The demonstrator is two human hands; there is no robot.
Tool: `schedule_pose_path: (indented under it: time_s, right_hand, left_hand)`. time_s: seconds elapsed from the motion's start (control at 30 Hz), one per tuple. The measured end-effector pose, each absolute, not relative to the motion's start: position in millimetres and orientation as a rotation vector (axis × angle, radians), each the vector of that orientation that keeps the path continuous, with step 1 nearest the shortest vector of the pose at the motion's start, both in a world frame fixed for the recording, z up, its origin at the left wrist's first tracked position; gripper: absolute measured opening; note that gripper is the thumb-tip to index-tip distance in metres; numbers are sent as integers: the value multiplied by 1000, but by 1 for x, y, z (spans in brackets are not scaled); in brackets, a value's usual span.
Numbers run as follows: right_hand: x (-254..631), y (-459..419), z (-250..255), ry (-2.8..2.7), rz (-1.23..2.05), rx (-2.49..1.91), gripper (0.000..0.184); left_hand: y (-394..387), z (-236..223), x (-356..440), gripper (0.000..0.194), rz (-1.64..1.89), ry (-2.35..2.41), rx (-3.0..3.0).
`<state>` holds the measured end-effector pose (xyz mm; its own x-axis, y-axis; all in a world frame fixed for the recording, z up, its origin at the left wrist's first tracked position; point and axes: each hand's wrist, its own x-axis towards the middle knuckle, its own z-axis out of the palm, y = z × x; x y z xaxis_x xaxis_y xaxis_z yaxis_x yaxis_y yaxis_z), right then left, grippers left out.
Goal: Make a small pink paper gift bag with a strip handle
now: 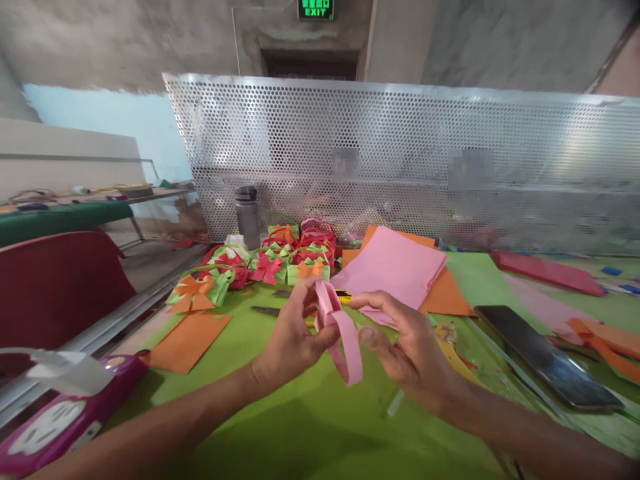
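Note:
My left hand [303, 327] pinches a small pink basket [351, 350] made of felt-like sheet, its strip handle looping down toward me. The basket is tilted on its side above the green tabletop. My right hand [413, 347] is just right of the loop, thumb and forefinger apart, with nothing visible between them. Behind my hands lie scissors [265, 310], partly hidden by my left hand, and a yellow-and-black cutter [344, 297]. Pink sheets [393, 270] are stacked beyond my right hand, over orange sheets [453, 297].
Small red and green baskets with bows [270, 263] cluster at the back, beside a grey bottle [247, 217]. An orange piece [190, 340] lies left. A phone [547, 353] rests right. A purple power strip [75, 417] is at front left. A perforated metal panel [400, 127] borders the back.

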<state>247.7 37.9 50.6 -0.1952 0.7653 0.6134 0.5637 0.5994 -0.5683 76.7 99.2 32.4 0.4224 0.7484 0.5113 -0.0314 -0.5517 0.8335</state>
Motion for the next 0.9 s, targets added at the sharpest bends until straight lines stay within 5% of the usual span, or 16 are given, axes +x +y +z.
schedule_pose_path:
  time_s: [0.2, 0.43, 0.6, 0.9]
  right_hand:
    - [241, 30, 42, -1881, 244, -1194, 62]
    - [242, 39, 43, -1808, 315, -1221, 38]
    - [239, 39, 44, -1867, 263, -1264, 73]
    - [244, 52, 38, -1784, 322, -1258, 34]
  left_hand:
    - [101, 37, 80, 69, 1232, 641, 1430]
    - [94, 38, 84, 51, 1179, 634, 1347]
    - [92, 35, 86, 50, 1183, 682, 1232]
    - [87, 31, 86, 24, 1163, 617, 1048]
